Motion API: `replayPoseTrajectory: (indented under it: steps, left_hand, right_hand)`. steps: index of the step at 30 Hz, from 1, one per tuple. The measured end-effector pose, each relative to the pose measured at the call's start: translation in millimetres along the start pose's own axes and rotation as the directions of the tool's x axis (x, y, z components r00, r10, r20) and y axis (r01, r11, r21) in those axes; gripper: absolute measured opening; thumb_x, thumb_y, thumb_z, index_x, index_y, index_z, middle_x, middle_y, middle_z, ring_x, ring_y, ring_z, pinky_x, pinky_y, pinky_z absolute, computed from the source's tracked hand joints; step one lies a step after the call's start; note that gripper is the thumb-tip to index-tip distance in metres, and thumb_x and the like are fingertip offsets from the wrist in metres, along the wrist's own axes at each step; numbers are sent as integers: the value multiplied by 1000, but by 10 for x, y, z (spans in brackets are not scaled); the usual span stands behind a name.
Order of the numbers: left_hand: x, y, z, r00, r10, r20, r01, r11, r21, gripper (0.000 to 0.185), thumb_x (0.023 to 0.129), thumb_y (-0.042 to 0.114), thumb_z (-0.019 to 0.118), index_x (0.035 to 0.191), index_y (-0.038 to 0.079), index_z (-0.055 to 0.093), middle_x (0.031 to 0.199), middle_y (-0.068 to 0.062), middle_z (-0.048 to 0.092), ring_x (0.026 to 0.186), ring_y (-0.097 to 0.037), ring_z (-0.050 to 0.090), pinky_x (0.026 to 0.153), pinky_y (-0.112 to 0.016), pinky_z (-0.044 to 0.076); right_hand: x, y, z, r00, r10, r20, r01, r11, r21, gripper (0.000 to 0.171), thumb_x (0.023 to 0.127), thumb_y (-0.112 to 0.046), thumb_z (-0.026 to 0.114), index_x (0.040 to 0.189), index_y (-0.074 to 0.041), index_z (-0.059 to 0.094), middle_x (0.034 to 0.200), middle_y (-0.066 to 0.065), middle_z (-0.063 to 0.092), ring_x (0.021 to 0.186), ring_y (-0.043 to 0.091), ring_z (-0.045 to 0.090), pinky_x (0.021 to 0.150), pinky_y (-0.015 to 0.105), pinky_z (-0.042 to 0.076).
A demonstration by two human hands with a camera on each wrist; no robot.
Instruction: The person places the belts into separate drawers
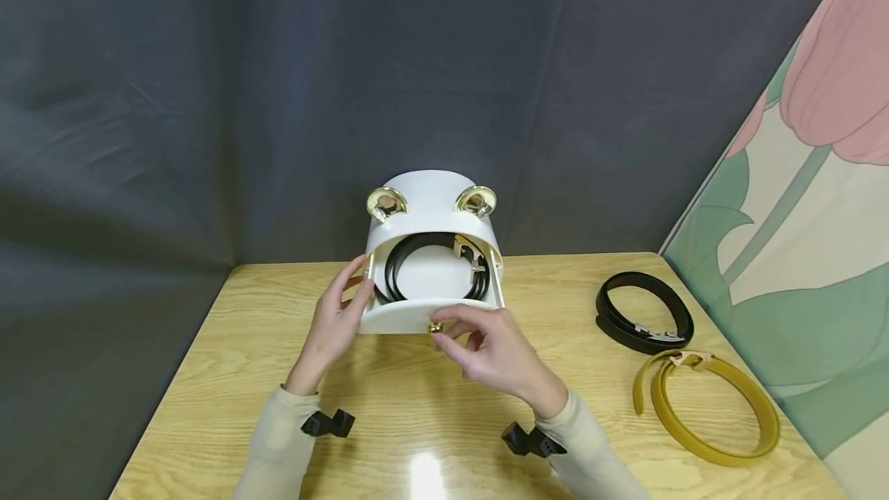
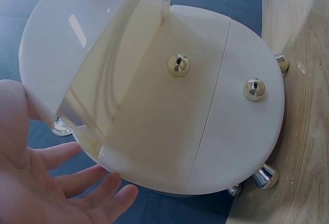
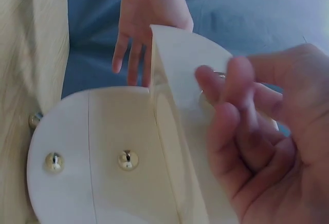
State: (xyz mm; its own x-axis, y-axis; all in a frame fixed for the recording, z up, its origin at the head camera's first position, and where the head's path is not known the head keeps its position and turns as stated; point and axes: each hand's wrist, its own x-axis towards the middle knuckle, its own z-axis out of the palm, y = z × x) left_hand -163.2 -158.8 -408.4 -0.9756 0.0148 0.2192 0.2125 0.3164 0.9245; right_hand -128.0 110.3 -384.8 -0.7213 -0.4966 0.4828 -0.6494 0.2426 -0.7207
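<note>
My left hand (image 1: pixel 339 324) rests with straight, relaxed fingers against the left edge of the round white glossy box with gold ball knobs (image 1: pixel 432 253), which stands at mid-tabletop near the back edge of the pale wooden tabletop (image 1: pixel 389 407). Its hinged front flap hangs open; a coiled black leather belt with metal buckle (image 1: pixel 434 265) sits inside. My right hand (image 1: pixel 489 349) pinches the small gold knob (image 1: pixel 436 327) on the flap. Further right, well apart from the box: a second coiled black belt (image 1: pixel 642 322), then a mustard-yellow belt (image 1: pixel 704 411) just beside it.
</note>
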Motion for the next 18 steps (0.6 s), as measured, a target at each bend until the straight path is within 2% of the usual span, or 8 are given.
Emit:
replayPoseTrajectory:
  steps: [8, 18]
  left_hand:
    - [-9, -10, 6, 1000, -5, 1, 5, 1000, -8, 54, 113, 31, 52, 164, 15, 42, 169, -16, 41, 156, -39, 38, 121, -60, 43]
    - [3, -19, 6, 1000, 10, -12, -11, 1000, -16, 53, 113, 27, 53, 163, 12, 43, 165, -18, 46, 151, -41, 47, 117, -62, 47]
  right_hand:
    - [-8, -23, -2, 997, 70, 29, -71, 997, 33, 27, 93, -1, 79, 119, -6, 76, 102, 13, 82, 56, 10, 72, 50, 26, 60]
    - [1, -18, 37, 999, 33, -30, -32, 999, 17, 21, 94, 0, 78, 114, -6, 78, 101, 11, 82, 56, -3, 68, 49, 23, 58]
